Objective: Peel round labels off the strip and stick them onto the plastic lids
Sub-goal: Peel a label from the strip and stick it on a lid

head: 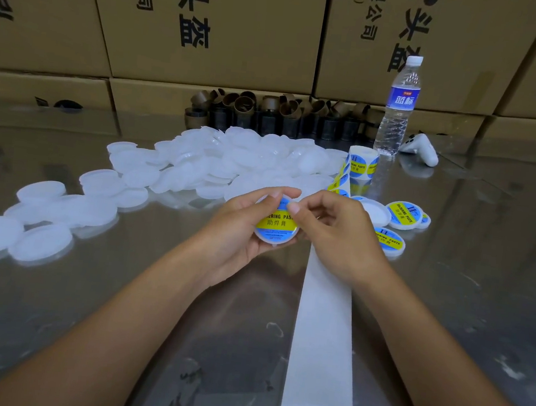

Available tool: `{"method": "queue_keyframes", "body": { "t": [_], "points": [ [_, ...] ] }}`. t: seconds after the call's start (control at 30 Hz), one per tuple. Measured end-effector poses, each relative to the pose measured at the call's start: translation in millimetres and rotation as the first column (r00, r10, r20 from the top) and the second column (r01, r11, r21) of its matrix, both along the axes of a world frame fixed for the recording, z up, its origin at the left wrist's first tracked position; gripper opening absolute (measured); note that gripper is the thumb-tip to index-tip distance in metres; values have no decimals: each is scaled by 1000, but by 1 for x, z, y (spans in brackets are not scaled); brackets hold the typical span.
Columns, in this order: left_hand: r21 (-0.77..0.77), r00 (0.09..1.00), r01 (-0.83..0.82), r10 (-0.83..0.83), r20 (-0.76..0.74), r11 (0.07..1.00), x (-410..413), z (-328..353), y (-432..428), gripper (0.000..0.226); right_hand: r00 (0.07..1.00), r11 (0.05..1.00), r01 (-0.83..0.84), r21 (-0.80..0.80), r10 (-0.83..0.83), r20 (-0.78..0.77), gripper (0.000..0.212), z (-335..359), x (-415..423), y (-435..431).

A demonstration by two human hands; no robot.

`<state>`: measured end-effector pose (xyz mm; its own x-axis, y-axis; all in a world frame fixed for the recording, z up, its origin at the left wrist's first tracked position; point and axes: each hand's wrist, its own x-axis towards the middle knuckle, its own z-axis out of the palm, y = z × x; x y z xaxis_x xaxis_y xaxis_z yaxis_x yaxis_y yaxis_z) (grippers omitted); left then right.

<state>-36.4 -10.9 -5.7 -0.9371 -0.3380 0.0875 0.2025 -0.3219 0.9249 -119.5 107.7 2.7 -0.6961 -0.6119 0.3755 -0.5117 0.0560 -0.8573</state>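
A round white plastic lid is gripped in the left hand, with the fingers curled round its rim, just above a shiny metal worktop. A yellow-and-blue label (printed "SOLDERING PASTE") is seen on the lid's face. Its upper edge is pinched by the curled thumb and forefinger of the right hand.

A white backing strip is laid along the worktop from the near edge, passing under the right hand towards a standing roll of labels. A pile of bare lids is spread behind and to the left of the hands. A few labelled lids are grouped just right of the right hand.

Further back, a water bottle is stood upright near the roll, with a white controller beside it. Brown cardboard cores are heaped against stacked cardboard boxes.
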Motion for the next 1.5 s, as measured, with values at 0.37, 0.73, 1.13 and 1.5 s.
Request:
{"method": "queue_keyframes", "body": {
  "t": [0.37,0.73,1.13,1.5],
  "points": [
    [18,998,-53,53,-26,998,0,0,-1,29,998,999,-46,12,45,38,14,0,0,0],
    [-69,992,-124,123,-16,990,-1,-3,-4,17,995,998,-41,-54,46,88,22,0,-2,1],
    [-107,985,-172,169,-39,979,-3,-5,-3,18,994,996,-23,-91,32,103,15,1,-4,0],
    [-112,981,-190,185,-52,975,-3,-6,-4,19,992,992,-60,-111,71,106,24,0,-3,0]
  ]
}}
